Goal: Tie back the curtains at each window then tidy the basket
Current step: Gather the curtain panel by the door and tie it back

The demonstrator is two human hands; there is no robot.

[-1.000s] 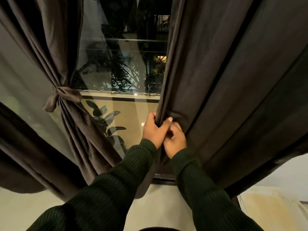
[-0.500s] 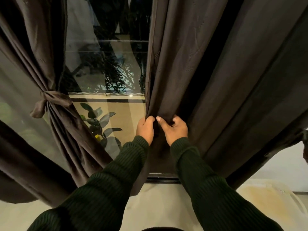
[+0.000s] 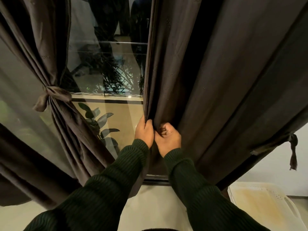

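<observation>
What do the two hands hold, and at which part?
Both the left hand and the right hand grip the right curtain at its gathered inner edge.

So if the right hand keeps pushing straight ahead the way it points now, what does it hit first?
The right hand already grips the right curtain, so that fabric comes first. Behind it is probably the window glass, though depth is unclear.

Dim, warm indoor light leaves the dark curtain folds nearly black, reflections glare on the window glass, and wide-angle distortion bends the edges.
</observation>
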